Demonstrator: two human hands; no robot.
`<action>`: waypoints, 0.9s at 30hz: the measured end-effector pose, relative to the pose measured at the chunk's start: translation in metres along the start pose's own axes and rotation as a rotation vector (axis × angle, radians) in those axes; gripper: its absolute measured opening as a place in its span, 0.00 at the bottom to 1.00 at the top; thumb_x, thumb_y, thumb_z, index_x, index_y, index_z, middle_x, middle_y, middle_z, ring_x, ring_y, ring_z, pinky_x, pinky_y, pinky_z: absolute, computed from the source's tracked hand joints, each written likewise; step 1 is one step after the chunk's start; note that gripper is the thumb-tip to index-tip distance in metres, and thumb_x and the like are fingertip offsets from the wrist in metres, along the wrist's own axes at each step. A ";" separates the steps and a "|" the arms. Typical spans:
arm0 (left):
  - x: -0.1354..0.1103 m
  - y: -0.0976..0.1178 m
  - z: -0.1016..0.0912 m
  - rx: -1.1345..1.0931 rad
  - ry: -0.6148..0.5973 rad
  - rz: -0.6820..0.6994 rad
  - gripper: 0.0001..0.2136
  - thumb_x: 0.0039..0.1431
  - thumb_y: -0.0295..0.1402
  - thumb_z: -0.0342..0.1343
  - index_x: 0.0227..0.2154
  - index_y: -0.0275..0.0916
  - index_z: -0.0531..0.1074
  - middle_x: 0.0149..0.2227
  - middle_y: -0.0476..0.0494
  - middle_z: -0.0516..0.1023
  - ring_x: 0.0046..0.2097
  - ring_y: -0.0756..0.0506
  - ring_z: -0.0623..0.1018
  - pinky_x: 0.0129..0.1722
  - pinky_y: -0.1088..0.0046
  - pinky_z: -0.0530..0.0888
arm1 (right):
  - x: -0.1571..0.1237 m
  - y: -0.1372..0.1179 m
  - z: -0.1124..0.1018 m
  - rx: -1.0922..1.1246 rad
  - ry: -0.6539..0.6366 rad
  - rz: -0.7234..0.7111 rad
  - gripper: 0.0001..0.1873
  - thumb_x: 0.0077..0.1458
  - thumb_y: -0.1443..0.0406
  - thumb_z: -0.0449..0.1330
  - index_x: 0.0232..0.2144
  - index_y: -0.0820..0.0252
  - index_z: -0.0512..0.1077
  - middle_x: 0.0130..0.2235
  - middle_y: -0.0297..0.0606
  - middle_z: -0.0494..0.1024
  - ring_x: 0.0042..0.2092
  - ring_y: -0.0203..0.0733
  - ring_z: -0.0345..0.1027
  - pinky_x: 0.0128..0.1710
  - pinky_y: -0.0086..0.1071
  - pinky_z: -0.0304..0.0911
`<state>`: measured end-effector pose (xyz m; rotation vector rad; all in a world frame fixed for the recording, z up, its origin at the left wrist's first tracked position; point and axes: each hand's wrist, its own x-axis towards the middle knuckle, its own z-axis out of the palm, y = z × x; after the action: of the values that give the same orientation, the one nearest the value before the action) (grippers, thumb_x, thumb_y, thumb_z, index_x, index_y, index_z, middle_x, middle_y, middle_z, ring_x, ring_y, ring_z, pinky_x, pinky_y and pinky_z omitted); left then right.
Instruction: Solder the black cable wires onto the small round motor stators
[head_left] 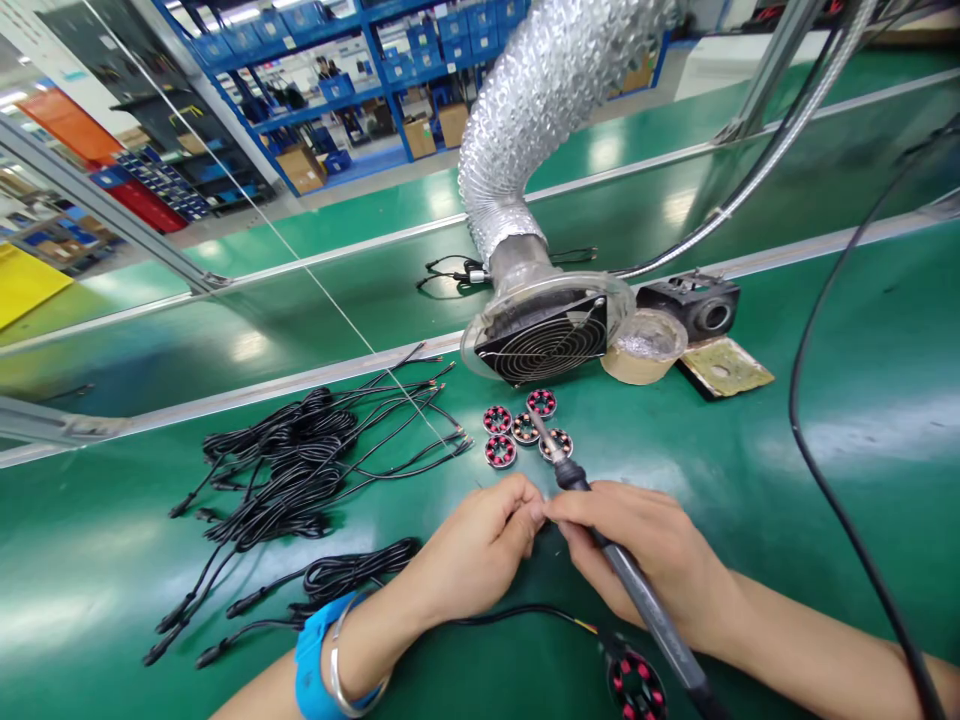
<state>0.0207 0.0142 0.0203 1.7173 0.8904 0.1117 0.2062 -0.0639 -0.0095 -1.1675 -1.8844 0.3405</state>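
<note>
My right hand point(649, 555) grips a soldering iron point(637, 595), its metal tip pointing away from me over the small round motor stators. Fingertips of my left hand point(487, 545) are pinched together and meet the right thumb and forefinger; whatever they pinch is too small or hidden to make out. Several stators with red or copper-coloured coils, one of them a red stator point(500, 451), lie in a cluster just beyond both hands. Below the right hand rests another stator point(636, 685), joined to a black cable point(517, 610) that passes under my left wrist.
Bundles of black cables point(292, 465) with stripped ends lie at left. A fume extractor fan point(547, 345) on a silver duct point(517, 150) stands behind the stators. Beside it are a tape roll point(643, 350), a sponge point(724, 367) and a black holder point(694, 303). A black cord point(814, 455) hangs at right.
</note>
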 end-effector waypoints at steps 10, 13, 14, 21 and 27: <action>0.006 -0.007 0.012 -0.500 -0.027 -0.176 0.17 0.62 0.47 0.51 0.26 0.39 0.63 0.18 0.58 0.59 0.19 0.54 0.52 0.21 0.75 0.50 | -0.005 0.000 0.008 -0.070 0.061 -0.032 0.15 0.62 0.74 0.51 0.50 0.59 0.68 0.34 0.37 0.75 0.30 0.38 0.67 0.31 0.31 0.65; 0.006 -0.007 0.014 -0.508 0.026 -0.180 0.15 0.60 0.45 0.53 0.27 0.39 0.64 0.18 0.58 0.59 0.19 0.55 0.51 0.20 0.76 0.48 | 0.000 -0.002 0.007 0.047 0.041 0.110 0.16 0.59 0.74 0.54 0.49 0.57 0.67 0.36 0.35 0.76 0.34 0.37 0.72 0.35 0.30 0.68; 0.006 -0.007 0.015 -0.501 0.036 -0.180 0.14 0.59 0.45 0.53 0.27 0.39 0.64 0.18 0.58 0.58 0.19 0.55 0.51 0.20 0.76 0.48 | 0.002 -0.002 0.007 0.088 0.017 0.157 0.17 0.57 0.74 0.55 0.48 0.57 0.66 0.36 0.35 0.76 0.34 0.37 0.73 0.36 0.29 0.69; 0.007 -0.010 0.019 -0.472 0.116 -0.145 0.13 0.60 0.44 0.51 0.29 0.38 0.65 0.17 0.58 0.58 0.20 0.54 0.52 0.21 0.77 0.50 | 0.004 0.002 0.010 0.075 0.044 0.186 0.15 0.59 0.74 0.53 0.47 0.56 0.66 0.34 0.33 0.76 0.32 0.35 0.73 0.35 0.28 0.69; 0.008 -0.010 0.021 -0.426 0.147 -0.131 0.13 0.62 0.43 0.48 0.29 0.38 0.65 0.18 0.57 0.58 0.21 0.54 0.53 0.20 0.77 0.51 | 0.001 0.003 0.005 0.042 0.097 0.158 0.16 0.58 0.74 0.55 0.48 0.57 0.68 0.38 0.35 0.79 0.37 0.37 0.76 0.41 0.29 0.72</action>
<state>0.0319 0.0031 0.0009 1.2632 1.0035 0.3203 0.2040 -0.0605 -0.0137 -1.2848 -1.6986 0.4008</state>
